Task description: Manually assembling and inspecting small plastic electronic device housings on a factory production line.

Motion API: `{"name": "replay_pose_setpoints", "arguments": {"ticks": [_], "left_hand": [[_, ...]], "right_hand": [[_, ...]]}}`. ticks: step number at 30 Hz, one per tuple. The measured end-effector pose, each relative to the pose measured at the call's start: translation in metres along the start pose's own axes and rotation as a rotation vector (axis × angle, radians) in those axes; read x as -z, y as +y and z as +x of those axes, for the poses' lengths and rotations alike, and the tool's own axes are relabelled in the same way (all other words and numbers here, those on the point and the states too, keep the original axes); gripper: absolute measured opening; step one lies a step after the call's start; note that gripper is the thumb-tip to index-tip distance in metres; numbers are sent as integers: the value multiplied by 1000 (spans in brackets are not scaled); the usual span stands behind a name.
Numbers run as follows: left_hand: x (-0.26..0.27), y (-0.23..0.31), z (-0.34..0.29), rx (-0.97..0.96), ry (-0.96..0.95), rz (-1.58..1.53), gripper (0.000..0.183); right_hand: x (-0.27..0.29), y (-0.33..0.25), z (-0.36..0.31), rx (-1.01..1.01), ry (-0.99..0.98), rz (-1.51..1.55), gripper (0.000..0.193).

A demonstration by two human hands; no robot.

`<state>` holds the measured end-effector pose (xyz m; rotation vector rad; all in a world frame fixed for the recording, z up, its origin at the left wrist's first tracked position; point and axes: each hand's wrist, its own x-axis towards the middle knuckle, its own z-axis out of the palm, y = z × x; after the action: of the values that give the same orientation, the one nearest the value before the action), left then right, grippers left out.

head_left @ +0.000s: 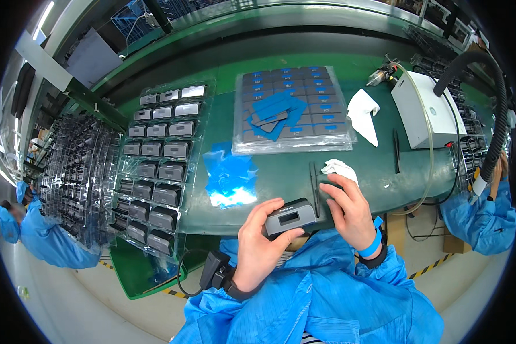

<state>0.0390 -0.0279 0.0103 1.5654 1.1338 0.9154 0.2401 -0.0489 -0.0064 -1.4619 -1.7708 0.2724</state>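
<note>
My left hand (258,243) grips a small grey box-shaped device (291,218) with a dark rectangular window, at the near edge of the green table. Thumb and fingers hold it by its left end and sides. To its right, my right hand (352,215) hovers with thumb and fingers apart, holding nothing. Dark tweezers (314,186) lie between the hands, just beyond the device. A crumpled white cloth (339,168) sits beyond my right fingertips. Shiny blue film sheets (229,179) lie on the table beyond my left hand.
A clear tray (198,123) of similar grey devices stands at left. Another tray (235,146) holds grey pieces, with blue sheets on top. A white box (421,112), hose (500,123), folded white cloth (362,114) and second tweezers (397,150) are at right. Co-workers in blue sit on both sides.
</note>
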Motion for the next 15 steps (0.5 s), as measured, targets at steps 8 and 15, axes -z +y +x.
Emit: {"name": "replay_pose_setpoints", "arguments": {"ticks": [8,15], "left_hand": [[3,-4,-18,-38,145,1,52],[30,-19,-51,54,267,-26,53]], "right_hand": [[5,-3,12,66,-22,39,34],[17,-14,26,59,-140,73,31]]}}
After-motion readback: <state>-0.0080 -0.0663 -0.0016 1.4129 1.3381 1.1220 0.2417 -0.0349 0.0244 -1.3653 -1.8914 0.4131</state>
